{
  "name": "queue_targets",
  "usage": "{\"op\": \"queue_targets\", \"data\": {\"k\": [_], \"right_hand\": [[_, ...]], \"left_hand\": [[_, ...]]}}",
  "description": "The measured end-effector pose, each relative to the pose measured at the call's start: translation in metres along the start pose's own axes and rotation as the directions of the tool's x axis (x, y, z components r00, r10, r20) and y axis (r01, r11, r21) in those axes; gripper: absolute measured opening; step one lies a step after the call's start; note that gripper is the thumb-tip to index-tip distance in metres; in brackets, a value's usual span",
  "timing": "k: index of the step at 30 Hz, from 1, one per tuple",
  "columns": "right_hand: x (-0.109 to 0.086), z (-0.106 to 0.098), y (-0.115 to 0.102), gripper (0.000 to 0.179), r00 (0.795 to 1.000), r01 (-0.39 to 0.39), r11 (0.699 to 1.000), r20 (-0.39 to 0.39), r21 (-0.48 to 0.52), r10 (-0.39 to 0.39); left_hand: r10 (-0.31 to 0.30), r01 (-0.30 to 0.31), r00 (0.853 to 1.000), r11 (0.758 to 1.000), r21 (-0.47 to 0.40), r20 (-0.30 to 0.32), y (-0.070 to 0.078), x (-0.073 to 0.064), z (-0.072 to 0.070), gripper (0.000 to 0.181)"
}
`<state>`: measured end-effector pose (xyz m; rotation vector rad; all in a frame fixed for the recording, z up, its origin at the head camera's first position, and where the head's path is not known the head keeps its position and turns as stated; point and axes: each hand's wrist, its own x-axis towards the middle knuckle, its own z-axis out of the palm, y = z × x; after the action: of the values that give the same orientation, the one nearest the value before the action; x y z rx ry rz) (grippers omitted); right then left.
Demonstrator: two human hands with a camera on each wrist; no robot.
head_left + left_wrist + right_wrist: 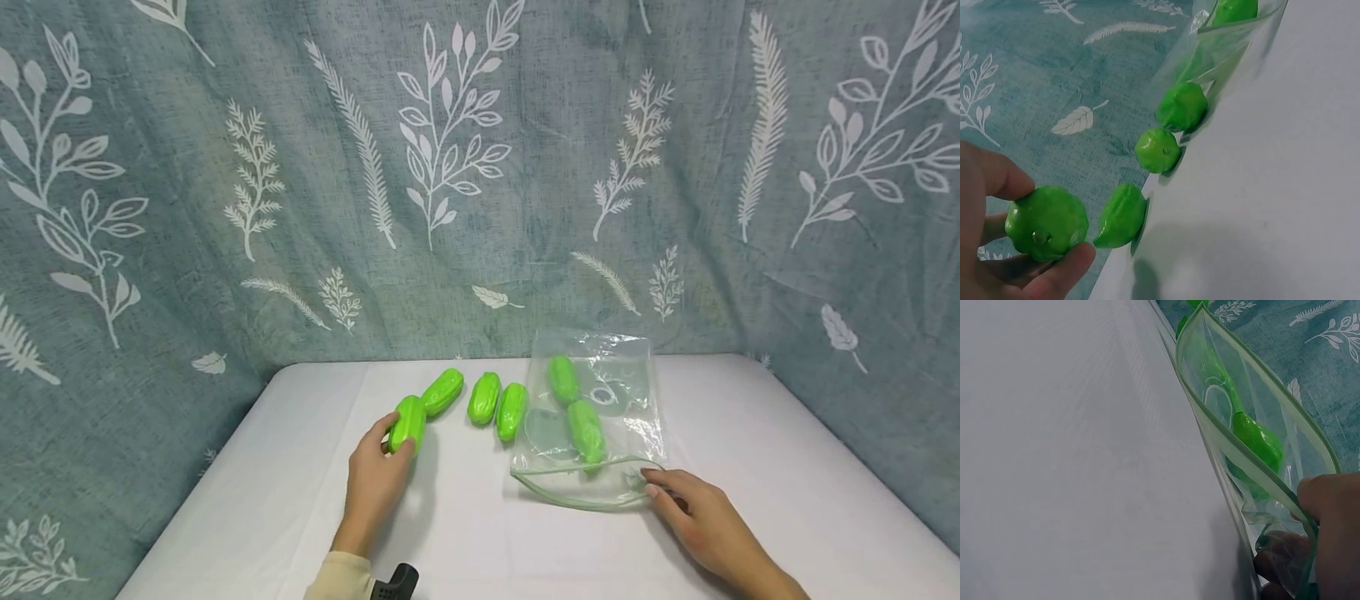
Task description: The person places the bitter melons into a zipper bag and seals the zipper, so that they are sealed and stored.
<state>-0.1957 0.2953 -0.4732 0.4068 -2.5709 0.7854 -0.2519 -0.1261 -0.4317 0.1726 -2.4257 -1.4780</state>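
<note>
My left hand (380, 479) grips a bright green, ribbed, cucumber-shaped vegetable (407, 423) between thumb and fingers. In the left wrist view, the rounded end of this held vegetable (1047, 223) has a small stem mark. Just beyond it lies another green vegetable (443, 392). At the right, my right hand (697, 517) pinches the right corner of a clear zip bag (633, 383) with a pale green seal. The bag's mouth gapes towards me, as the right wrist view shows. Inside lie two green vegetables, one far (562, 380) and one near the mouth (586, 431).
Two more green vegetables, one (483, 398) and its neighbour (512, 412), lie on the white table (465, 533) left of the bag. A blue-green leaf-patterned curtain (540, 167) stands behind the table and along its sides.
</note>
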Motion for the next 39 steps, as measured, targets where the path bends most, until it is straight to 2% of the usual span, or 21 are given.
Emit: {"op": "queue_targets", "data": {"k": [9, 13, 18, 21, 25, 32, 39], "right_hand": [[0.001, 0.001, 0.002, 0.035, 0.999, -0.035, 0.999, 0.037, 0.025, 0.035], [0.0, 0.001, 0.002, 0.037, 0.998, -0.048, 0.998, 0.048, 0.035, 0.046], [-0.001, -0.002, 0.002, 0.037, 0.999, -0.035, 0.998, 0.025, 0.058, 0.034], [-0.002, -0.002, 0.001, 0.04, 1.0, -0.028, 0.997, 0.013, 0.068, 0.027], [-0.002, 0.0, 0.002, 0.043, 0.999, -0.032, 0.997, 0.012, 0.073, 0.031], [-0.001, 0.001, 0.0, 0.044, 0.998, -0.046, 0.996, 0.035, 0.075, 0.044], [0.001, 0.0, -0.001, 0.042, 0.998, -0.047, 0.997, 0.035, 0.062, 0.045]], "left_hand": [[0.031, -0.027, 0.998, 0.997, -0.071, 0.047, 0.004, -0.012, 0.005, 0.049], [0.033, -0.013, 0.994, 0.981, -0.196, 0.102, 0.004, -0.015, 0.007, 0.048], [0.066, 0.001, 0.979, 0.946, -0.325, 0.195, 0.004, -0.015, 0.009, 0.047], [0.065, 0.014, 0.973, 0.941, -0.339, 0.221, 0.005, -0.016, 0.009, 0.047], [0.028, 0.064, 0.969, 0.932, -0.357, 0.246, 0.007, -0.017, 0.01, 0.047], [0.024, 0.112, 0.956, 0.891, -0.441, 0.291, 0.002, -0.016, 0.01, 0.049], [0.018, 0.122, 0.952, 0.894, -0.432, 0.306, 0.002, -0.014, 0.011, 0.049]]}}
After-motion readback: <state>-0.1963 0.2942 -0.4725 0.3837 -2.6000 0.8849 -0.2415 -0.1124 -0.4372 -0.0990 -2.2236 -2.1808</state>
